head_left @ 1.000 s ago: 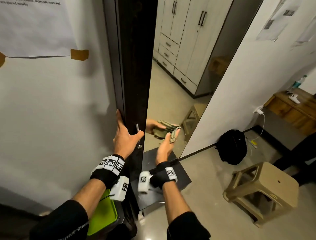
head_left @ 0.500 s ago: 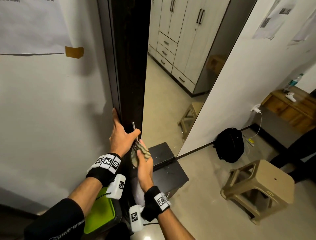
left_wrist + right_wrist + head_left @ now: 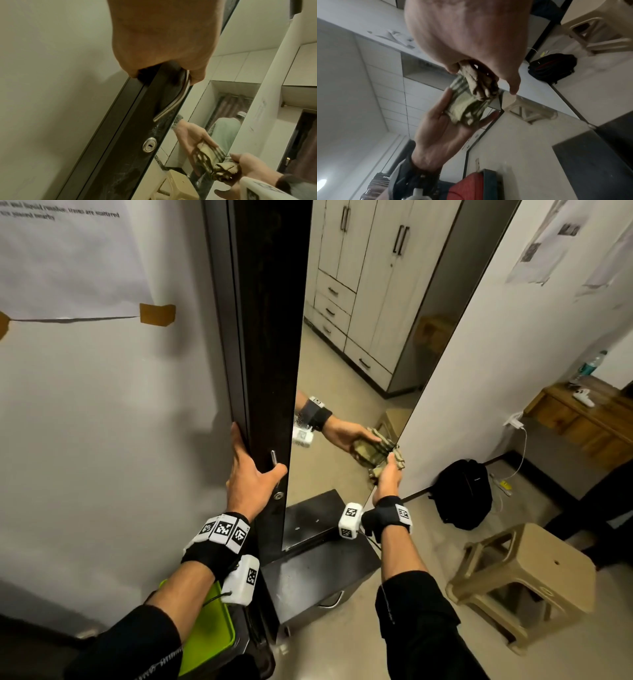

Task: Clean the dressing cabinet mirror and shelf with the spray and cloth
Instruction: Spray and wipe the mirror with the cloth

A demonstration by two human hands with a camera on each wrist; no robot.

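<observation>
Mirror (image 3: 346, 371): tall glass panel set in the dark door of the dressing cabinet, standing against the white wall (image 3: 102, 422), its face turned toward the room. Step in hand, by my reading: wiping the glass, with the pass now at the right-hand edge of the pane, about mid-height. Cloth (image 3: 394, 460): bunched, olive and tan, pressed flat to the glass. Right hand (image 3: 388, 477): arm reaching forward and up, fingers curled round the wad, palm toward the pane. Left hand (image 3: 251, 477): arm raised beside the dark frame (image 3: 267, 337), fingers wrapped behind the door's edge, thumb hooked over the slim metal handle (image 3: 173, 101), steadying the door; keyhole (image 3: 149, 144) just below. Next move likely calls for sweeping the cloth back across unwiped glass under even pressure while the door is held firm. Shelf and spray: not seen in view.
</observation>
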